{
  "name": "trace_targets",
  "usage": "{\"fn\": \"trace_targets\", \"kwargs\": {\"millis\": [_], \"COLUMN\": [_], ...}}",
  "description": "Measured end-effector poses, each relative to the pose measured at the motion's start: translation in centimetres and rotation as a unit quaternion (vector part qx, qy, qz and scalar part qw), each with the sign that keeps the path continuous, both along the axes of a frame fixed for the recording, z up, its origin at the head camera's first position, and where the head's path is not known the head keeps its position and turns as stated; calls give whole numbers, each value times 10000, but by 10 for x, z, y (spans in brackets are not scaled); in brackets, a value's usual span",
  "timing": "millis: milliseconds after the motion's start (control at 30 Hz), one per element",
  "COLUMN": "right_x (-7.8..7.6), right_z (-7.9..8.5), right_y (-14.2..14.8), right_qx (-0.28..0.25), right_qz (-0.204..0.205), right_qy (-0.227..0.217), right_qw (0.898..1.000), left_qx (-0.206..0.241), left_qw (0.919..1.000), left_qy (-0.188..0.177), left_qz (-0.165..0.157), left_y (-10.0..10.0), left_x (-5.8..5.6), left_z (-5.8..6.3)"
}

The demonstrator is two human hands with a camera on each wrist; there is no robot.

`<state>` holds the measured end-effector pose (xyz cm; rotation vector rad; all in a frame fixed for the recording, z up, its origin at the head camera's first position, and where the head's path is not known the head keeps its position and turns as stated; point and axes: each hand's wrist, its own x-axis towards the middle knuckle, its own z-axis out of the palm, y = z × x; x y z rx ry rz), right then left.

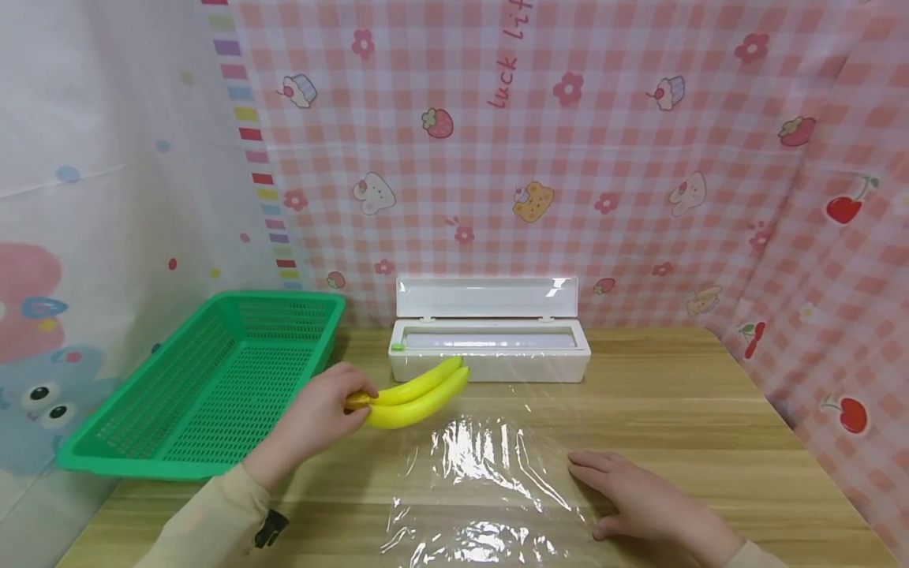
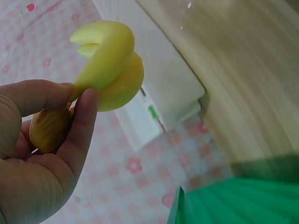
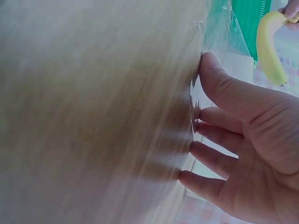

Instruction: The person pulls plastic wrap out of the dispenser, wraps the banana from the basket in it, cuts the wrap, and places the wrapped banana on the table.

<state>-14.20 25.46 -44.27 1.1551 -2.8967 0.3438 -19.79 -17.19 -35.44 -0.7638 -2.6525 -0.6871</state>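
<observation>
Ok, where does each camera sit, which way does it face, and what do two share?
Head: worn on the head, facing forward and down at table and clear film; left grip, right grip and sleeves show.
Left wrist: on that wrist, facing the bananas; left grip shows, pinching them.
Right wrist: on that wrist, facing right grip's fingers; some of left grip shows.
Shared: head and left wrist both show bananas, white box, green basket.

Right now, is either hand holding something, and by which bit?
Yes: the left hand pinches the bananas by the stem end, between thumb and fingers. The right hand holds nothing; its fingertips touch the table.
</observation>
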Motion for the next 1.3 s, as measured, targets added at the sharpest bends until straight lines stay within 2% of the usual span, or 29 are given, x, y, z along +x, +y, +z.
{"fn": "trace_targets", "kwargs": {"millis": [133, 367, 533, 667, 767, 967, 1300], "right_x": [0, 0, -1, -1, 0, 0, -1], "right_z": [1, 0, 0, 1, 2, 2, 1], "right_y": [-1, -1, -1, -1, -1, -2, -2], "right_qx": [-13, 17, 47, 79, 86, 90, 76], "right_qz": [-30, -52, -74, -120, -140, -189, -188], "right_qy": [-41, -61, -137, -227, -289, -358, -320], "right_qw": [10000, 10000, 9999, 9996, 9994, 9991, 9993], "left_qx": [77, 197, 245, 110, -57, -305, -529], "left_qw": [9998, 9975, 9939, 9910, 9900, 9880, 9831], "left_qy": [-75, 32, -148, -256, -351, -454, -627], "left_qz": [-192, -673, -1064, -1308, -1367, -1445, -1634], "left_y": [12, 33, 51, 64, 71, 79, 88], "left_x": [-2, -8, -10, -11, -11, -12, -15], "left_z": [-6, -22, -33, -39, -43, -44, -38]}}
